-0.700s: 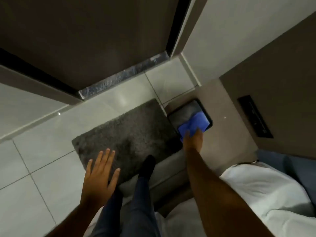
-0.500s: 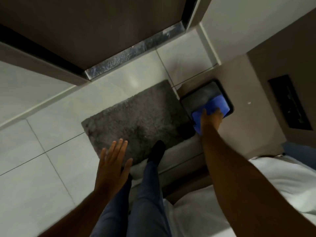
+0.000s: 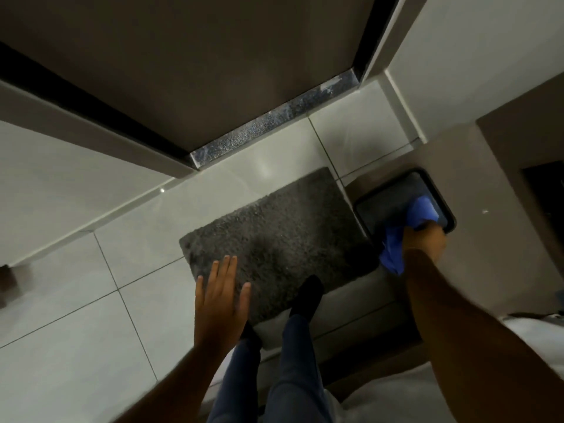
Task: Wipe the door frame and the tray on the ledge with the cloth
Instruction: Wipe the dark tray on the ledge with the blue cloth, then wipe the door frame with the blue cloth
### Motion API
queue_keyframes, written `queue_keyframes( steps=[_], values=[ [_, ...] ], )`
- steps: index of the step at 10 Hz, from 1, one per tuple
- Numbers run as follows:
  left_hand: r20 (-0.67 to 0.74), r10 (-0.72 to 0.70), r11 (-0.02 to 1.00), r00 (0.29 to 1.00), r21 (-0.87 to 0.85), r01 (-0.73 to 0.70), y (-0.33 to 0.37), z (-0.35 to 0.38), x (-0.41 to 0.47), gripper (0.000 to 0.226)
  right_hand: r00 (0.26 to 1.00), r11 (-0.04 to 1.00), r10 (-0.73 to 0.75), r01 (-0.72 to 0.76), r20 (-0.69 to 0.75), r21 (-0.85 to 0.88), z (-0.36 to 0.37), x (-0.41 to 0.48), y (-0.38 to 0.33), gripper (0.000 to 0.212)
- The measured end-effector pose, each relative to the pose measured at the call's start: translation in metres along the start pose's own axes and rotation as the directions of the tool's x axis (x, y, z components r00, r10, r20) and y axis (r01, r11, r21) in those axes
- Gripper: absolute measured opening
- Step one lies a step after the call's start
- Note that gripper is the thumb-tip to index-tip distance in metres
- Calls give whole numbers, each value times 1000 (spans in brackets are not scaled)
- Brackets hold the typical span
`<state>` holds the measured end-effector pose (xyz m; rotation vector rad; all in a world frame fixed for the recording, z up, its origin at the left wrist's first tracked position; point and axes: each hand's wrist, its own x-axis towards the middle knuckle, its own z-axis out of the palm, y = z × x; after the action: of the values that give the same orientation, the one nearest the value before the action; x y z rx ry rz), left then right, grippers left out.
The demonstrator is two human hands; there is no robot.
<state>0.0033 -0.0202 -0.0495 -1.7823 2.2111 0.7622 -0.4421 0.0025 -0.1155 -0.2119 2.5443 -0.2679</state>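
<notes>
A dark rectangular tray with a raised black rim lies on a beige ledge at the right. My right hand presses a blue cloth onto the tray's near right corner. Part of the cloth hangs off the tray's near edge toward my wrist. My left hand hovers over the floor, empty, with its fingers spread. The dark door and its frame rise at the top of the view.
A grey shaggy mat lies on the pale tiled floor in front of the door threshold. My legs in blue trousers and dark socks stand on the mat's near edge. White bedding sits at the lower right.
My right hand has slid the blue cloth toward the tray's right side. The view has shifted, and my left hand stays open above the floor.
</notes>
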Motion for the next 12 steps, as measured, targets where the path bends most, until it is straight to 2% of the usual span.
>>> queue_keyframes(
  steps=[1, 2, 3, 4, 5, 6, 7, 8, 9, 10, 11, 12],
  values=[
    [-43, -17, 999, 999, 29, 19, -18, -52, -6, 79, 999, 997, -34, 32, 17, 76, -17, -62, -7, 35],
    [-135, -27, 998, 990, 52, 34, -29, -104, -9, 80, 983, 979, -176, 171, 42, 108, -23, -114, -27, 37],
    [-287, 10, 997, 958, 81, 13, -46, -182, -6, 76, 931, 936, -330, 303, 153, 178, -29, -192, -84, 36],
    [-424, 26, 993, 905, 114, 24, -66, -249, -11, 71, 818, 854, -514, 460, 257, 243, -39, -267, -142, 47],
    [-579, -19, 994, 815, 74, 77, -85, -349, -8, 70, 672, 621, -739, 652, 47, 435, -58, -377, -228, 18],
    [-709, -47, 996, 703, 20, 86, -106, -433, -25, 71, 536, 406, -807, 808, -247, 426, -86, -470, -292, 24],
    [-832, -7, 999, 555, 19, 42, -118, -549, -40, 72, 273, 110, -894, 902, -354, 417, -131, -571, -371, 31],
    [-899, 7, 1000, 439, 18, 22, -121, -619, -56, 71, 171, -18, -912, 892, -373, 452, -162, -624, -413, 39],
    [-940, 31, 999, 340, 44, 30, -122, -692, -70, 71, 1, -205, -873, 906, -487, 369, -203, -685, -461, 35],
    [-960, 55, 997, 273, 69, 45, -125, -733, -74, 72, -85, -318, -806, 897, -586, 306, -229, -714, -491, 31],
    [-976, 109, 991, 190, 121, 53, -123, -788, -75, 72, -195, -408, -709, 897, -677, 169, -263, -746, -535, 26],
    [-978, 176, 982, 115, 182, 41, -119, -831, -74, 71, -261, -429, -639, 902, -723, 53, -281, -766, -564, 23]
  ],
)
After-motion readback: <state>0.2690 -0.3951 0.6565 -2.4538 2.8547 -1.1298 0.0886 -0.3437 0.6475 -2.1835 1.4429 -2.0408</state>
